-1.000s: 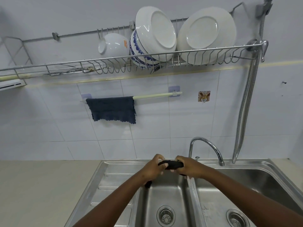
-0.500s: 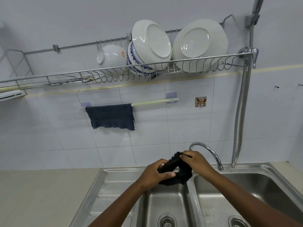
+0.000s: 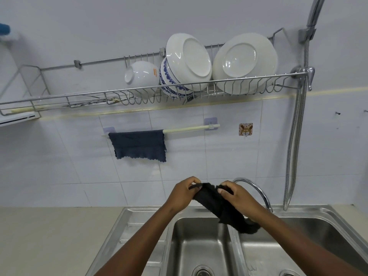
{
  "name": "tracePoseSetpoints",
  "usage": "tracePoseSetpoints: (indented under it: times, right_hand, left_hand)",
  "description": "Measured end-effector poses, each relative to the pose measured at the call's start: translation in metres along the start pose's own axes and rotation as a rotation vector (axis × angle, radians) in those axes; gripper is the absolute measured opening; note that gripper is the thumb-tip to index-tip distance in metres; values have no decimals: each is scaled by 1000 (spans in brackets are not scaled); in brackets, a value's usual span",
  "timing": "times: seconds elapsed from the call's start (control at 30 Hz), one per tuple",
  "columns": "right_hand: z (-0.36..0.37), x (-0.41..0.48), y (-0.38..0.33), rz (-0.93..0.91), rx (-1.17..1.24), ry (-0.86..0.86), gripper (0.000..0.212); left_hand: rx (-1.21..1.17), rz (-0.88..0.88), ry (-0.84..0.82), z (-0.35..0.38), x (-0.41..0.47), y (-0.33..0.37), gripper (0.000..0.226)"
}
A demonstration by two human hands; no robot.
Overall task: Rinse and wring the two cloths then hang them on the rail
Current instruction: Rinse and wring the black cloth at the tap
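Note:
A dark blue cloth (image 3: 137, 144) hangs over the left part of the pale rail (image 3: 189, 128) on the tiled wall. My left hand (image 3: 184, 193) and my right hand (image 3: 238, 196) both grip the top edge of a black cloth (image 3: 221, 208), which droops crumpled above the divider of the double steel sink (image 3: 201, 242). The hands are held up above the sink, well below the rail. The curved tap (image 3: 256, 189) stands just behind my right hand; no water shows.
A wire dish rack (image 3: 139, 94) with white plates (image 3: 244, 62) and bowls (image 3: 142, 75) hangs above the rail. A metal shower hose (image 3: 294, 148) runs down the wall at right. A beige counter (image 3: 49, 240) lies left of the sink.
The hands have risen from the sink with the black cloth. It was a tight twisted roll a second ago and now hangs loosened and partly spread between them.

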State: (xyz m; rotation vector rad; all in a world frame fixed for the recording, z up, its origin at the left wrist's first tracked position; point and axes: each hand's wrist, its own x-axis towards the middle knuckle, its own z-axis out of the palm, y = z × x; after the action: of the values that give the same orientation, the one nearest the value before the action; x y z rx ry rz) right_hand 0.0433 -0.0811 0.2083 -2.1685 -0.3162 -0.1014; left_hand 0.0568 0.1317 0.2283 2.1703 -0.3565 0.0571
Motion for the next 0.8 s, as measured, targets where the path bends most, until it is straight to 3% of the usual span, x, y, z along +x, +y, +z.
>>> tracePoseSetpoints:
  times: [0.17, 0.27, 0.37, 0.53, 0.67, 0.8]
  right_hand:
    - [-24, -2, -2, -26, -126, 22, 20]
    - [-33, -4, 6, -19, -161, 41, 12]
    - [-33, -4, 7, -18, -164, 36, 17]
    - [-29, 0, -5, -68, -232, 4, 8]
    - [-28, 4, 0, -78, -469, -106, 39]
    - [-28, 9, 18, -26, -533, -193, 39]
  left_hand:
    - [142, 37, -14, -7, 3, 16, 26]
    - [149, 33, -24, -9, 4, 16, 34]
    - [139, 26, -26, -11, 5, 14, 31]
    - [129, 68, 72, -19, 6, 16, 20]
    - [79, 98, 131, -23, 6, 20, 17]
    - [11, 67, 235, -32, 5, 19, 17]
